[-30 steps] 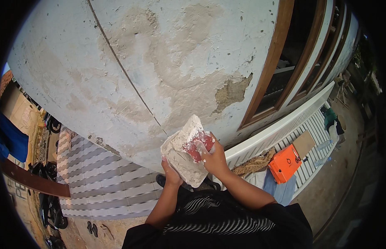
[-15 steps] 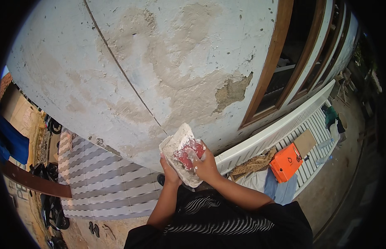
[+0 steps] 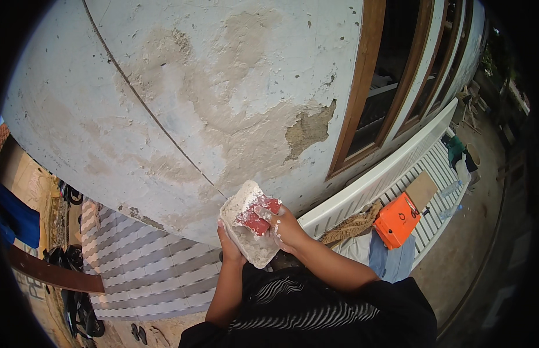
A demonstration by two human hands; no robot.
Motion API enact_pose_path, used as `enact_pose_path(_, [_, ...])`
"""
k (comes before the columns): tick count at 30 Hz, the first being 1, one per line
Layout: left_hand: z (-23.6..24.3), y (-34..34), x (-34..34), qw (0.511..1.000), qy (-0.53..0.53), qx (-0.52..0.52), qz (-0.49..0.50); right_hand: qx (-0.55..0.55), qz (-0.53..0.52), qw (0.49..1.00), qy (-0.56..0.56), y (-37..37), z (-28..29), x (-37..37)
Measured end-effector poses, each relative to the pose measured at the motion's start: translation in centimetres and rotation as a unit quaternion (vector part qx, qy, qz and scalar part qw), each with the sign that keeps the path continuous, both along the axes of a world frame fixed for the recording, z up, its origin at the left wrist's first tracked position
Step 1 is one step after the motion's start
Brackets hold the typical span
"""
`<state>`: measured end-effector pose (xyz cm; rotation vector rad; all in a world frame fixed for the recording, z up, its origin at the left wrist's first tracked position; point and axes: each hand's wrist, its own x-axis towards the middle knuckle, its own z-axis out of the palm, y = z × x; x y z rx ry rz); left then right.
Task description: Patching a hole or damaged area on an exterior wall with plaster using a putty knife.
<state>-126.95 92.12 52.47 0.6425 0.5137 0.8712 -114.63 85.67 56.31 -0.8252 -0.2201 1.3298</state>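
Note:
My left hand [image 3: 230, 246] grips the side of a pale, plaster-caked tub [image 3: 261, 253], held tilted in front of my body. Inside it lies whitish filler [image 3: 239, 203], thickest toward the far end. Closed round a red scraper [image 3: 256, 225] smeared with white, my right hand [image 3: 288, 229] works within the tub; the tool's exact shape is partly hidden by fingers and filler. White flecks cling to the right fingers. Just beyond stands a pale wall [image 3: 182, 75] with beige filled areas and a rough bare patch [image 3: 310, 130] near the window.
At the right, a white slatted bench [image 3: 423, 246] carries an orange box [image 3: 397, 220], cardboard [image 3: 421, 190], cloths and plastic bottles. Brown-framed windows [image 3: 353, 116] line the wall. Striped tiles [image 3: 159, 261] lie at the left, with sandals [image 3: 139, 333] and motorbikes [image 3: 78, 313] past them.
The tub has tilted a little and shifted slightly down in view. My right hand has moved the red scraper slightly within it. The wall and window have slid left as the view turned.

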Motion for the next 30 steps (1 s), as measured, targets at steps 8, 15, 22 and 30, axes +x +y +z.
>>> enact_pose_path(8, [-1.6, 1.2, -0.4, 0.993, -0.089, -0.068, 0.029, 0.049, -0.09, 0.991, 0.081, -2.4, -2.7, 6.7])
enact_pose_path(15, [-1.5, 1.6, -1.8, 0.985, -0.142, -0.091, 0.023, 0.096, -0.251, 0.963, 0.007, -1.7, -3.6, 11.7])
enact_pose_path(22, [-0.8, 1.2, -2.5, 0.985, -0.143, -0.084, 0.048, 0.098, -0.318, 0.941, -0.06, -0.4, -1.2, 14.0])
enact_pose_path(30, [-1.5, 1.7, -3.7, 0.984, -0.162, -0.062, 0.044, 0.112, -0.364, 0.923, 0.056, -0.3, -0.5, 20.2])
